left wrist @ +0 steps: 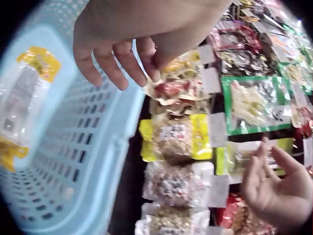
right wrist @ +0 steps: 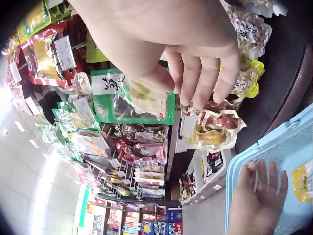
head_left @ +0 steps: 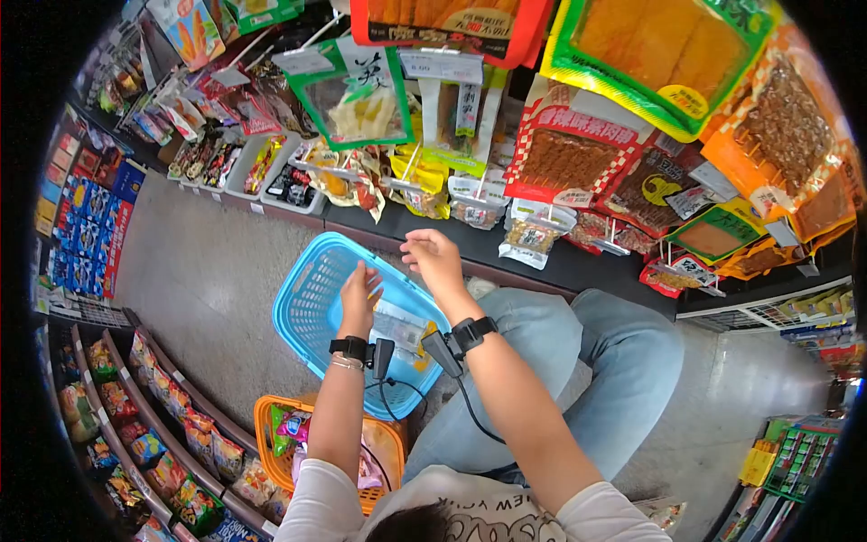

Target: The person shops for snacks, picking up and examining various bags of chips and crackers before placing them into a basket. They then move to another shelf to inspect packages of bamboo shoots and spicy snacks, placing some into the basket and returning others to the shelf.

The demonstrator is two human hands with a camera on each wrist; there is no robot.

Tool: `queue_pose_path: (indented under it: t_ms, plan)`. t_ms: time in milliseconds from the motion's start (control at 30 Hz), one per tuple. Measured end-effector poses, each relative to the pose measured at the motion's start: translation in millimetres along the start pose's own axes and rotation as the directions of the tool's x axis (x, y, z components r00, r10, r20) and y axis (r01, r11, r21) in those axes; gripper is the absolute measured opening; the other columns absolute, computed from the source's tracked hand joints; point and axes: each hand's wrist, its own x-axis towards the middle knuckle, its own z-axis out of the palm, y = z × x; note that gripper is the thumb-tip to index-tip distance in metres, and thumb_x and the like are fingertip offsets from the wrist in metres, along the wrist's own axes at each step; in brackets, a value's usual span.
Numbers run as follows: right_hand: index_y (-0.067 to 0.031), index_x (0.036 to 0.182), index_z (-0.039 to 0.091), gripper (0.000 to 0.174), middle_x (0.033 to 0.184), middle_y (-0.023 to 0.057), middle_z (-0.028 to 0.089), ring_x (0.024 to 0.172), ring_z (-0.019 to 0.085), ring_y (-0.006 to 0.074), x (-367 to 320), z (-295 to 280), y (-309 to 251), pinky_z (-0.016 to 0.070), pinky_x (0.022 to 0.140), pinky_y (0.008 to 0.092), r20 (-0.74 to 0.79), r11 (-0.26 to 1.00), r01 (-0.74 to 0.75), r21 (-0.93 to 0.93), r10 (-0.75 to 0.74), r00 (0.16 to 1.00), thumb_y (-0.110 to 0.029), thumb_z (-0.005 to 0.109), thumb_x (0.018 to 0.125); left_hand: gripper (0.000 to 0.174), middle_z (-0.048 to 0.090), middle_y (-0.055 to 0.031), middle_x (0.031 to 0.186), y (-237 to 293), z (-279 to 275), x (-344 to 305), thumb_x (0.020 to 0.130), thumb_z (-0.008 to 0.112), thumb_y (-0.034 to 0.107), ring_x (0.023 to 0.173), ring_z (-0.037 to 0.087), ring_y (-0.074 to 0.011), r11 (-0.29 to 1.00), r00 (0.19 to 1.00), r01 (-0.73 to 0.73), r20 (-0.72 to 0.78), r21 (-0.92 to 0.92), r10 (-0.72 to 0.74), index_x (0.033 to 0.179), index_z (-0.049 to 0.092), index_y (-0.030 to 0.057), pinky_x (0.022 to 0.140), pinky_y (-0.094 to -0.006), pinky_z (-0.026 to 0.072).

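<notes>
My left hand (head_left: 358,303) hovers over the light blue basket (head_left: 298,298), its fingers loosely bent and nothing in them. The right hand (head_left: 435,265), also empty with relaxed fingers, is held above the basket's far edge near the snack rack. Inside the basket lies a clear packet with yellow ends (left wrist: 22,103). In the right wrist view, the right hand (right wrist: 176,44) overlaps hanging snacks: a green-bordered packet (right wrist: 132,115) and a cream-edged packet with red and yellow contents (right wrist: 222,122). Past the left fingers, the left wrist view shows a yellow-ended packet (left wrist: 173,137) on the rack.
An orange basket (head_left: 268,425) with colourful packets stands beside the blue one, near the left forearm. Large hanging packets (head_left: 578,149) fill the rack ahead. Grey bins (head_left: 244,172) stand at its left end. Curved snack shelves (head_left: 163,406) line the left side.
</notes>
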Motion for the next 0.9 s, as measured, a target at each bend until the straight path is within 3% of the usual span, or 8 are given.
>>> queue_pose_path:
  t_ms: [100, 233, 267, 367, 400, 500, 633, 900]
  plan:
    - [-0.0037, 0.105, 0.057, 0.023, 0.094, 0.008, 0.065, 0.078, 0.062, 0.0139, -0.3, -12.5, -5.6, 0.0474, 0.068, 0.0247, -0.064, 0.993, 0.041, 0.111, -0.034, 0.997, -0.015, 0.058, 0.086, 0.033, 0.061, -0.0039, 0.105, 49.3, 52.7, -18.5, 0.09, 0.056, 0.038, 0.092, 0.057, -0.0143, 0.989, 0.977, -0.149, 0.154, -0.002, 0.147, 0.104, 0.059, 0.0085, 0.077, -0.0298, 0.0451]
    - [-0.0036, 0.108, 0.056, 0.021, 0.098, 0.0093, 0.064, 0.081, 0.062, 0.015, -4.3, -28.9, -14.6, 0.0482, 0.069, 0.0256, -0.114, 0.982, 0.059, 0.177, -0.039, 0.993, -0.014, 0.05, 0.09, 0.036, 0.06, -0.004, 0.107, 91.6, 119.2, -31.0, 0.091, 0.056, 0.033, 0.093, 0.057, -0.0138, 0.935, 0.895, -0.352, 0.309, 0.046, 0.321, 0.115, 0.055, 0.0061, 0.078, -0.029, 0.0452]
    - [-0.0032, 0.11, 0.054, 0.022, 0.1, 0.01, 0.063, 0.083, 0.061, 0.0156, -6.5, -33.0, -16.1, 0.0485, 0.07, 0.0261, -0.108, 0.982, 0.052, 0.183, -0.032, 0.994, -0.014, 0.046, 0.091, 0.043, 0.057, -0.0068, 0.115, 99.8, 132.2, -31.1, 0.09, 0.058, 0.029, 0.099, 0.056, -0.0149, 0.927, 0.877, -0.37, 0.352, 0.057, 0.328, 0.123, 0.049, 0.0047, 0.081, -0.0304, 0.0456]
    - [-0.0031, 0.111, 0.053, 0.023, 0.102, 0.0103, 0.063, 0.084, 0.061, 0.0162, -13.8, -45.3, -22.7, 0.0486, 0.071, 0.0266, -0.089, 0.972, 0.071, 0.223, -0.052, 0.995, -0.014, 0.046, 0.092, 0.047, 0.052, -0.0085, 0.123, 113.2, 168.3, -28.2, 0.089, 0.059, 0.028, 0.107, 0.052, -0.0185, 0.889, 0.823, -0.455, 0.398, 0.038, 0.404, 0.128, 0.045, 0.0053, 0.086, -0.035, 0.0442]
    - [-0.0031, 0.113, 0.052, 0.024, 0.102, 0.0103, 0.062, 0.086, 0.061, 0.017, -14.7, -49.0, -26.6, 0.0484, 0.073, 0.0277, -0.097, 0.972, 0.057, 0.23, -0.035, 0.995, -0.014, 0.045, 0.092, 0.058, 0.046, -0.0118, 0.131, 115.9, 177.6, -23.2, 0.088, 0.061, 0.028, 0.113, 0.049, -0.021, 0.862, 0.796, -0.503, 0.421, 0.06, 0.436, 0.135, 0.036, 0.0031, 0.091, -0.0359, 0.042]
    - [-0.003, 0.113, 0.051, 0.024, 0.103, 0.0101, 0.062, 0.088, 0.061, 0.0176, -10.8, -59.8, -32.7, 0.0479, 0.075, 0.029, -0.121, 0.963, 0.057, 0.262, -0.026, 0.992, -0.014, 0.045, 0.092, 0.065, 0.039, -0.014, 0.137, 120.9, 206.0, -4.4, 0.086, 0.063, 0.029, 0.116, 0.048, -0.0239, 0.728, 0.72, -0.668, 0.382, 0.157, 0.579, 0.137, 0.031, 0.002, 0.095, -0.0355, 0.0397]
    - [-0.004, 0.12, 0.049, 0.029, 0.114, 0.0105, 0.059, 0.096, 0.059, 0.0184, 6.8, -70.2, -40.1, 0.0466, 0.078, 0.0292, -0.083, 0.957, 0.167, 0.235, -0.152, 0.985, -0.016, 0.043, 0.095, 0.075, 0.032, -0.0177, 0.14, 135.5, 230.8, -3.4, 0.08, 0.07, 0.027, 0.128, 0.034, -0.0307, 0.728, 0.736, -0.665, 0.312, 0.167, 0.601, 0.137, 0.03, 0.0006, 0.103, -0.0393, 0.0309]
    - [-0.0069, 0.133, 0.04, 0.041, 0.136, 0.0122, 0.044, 0.122, 0.044, 0.0248, 30.1, -73.4, -50.5, 0.0389, 0.097, 0.0373, -0.091, 0.937, 0.221, 0.271, -0.203, 0.975, -0.014, 0.045, 0.093, 0.063, 0.047, -0.0176, 0.127, 137.5, 235.6, 40.7, 0.083, 0.068, 0.028, 0.118, 0.044, -0.0255, 0.641, 0.67, -0.741, 0.271, 0.2, 0.691, 0.129, 0.04, -0.0032, 0.098, -0.0344, 0.0353]
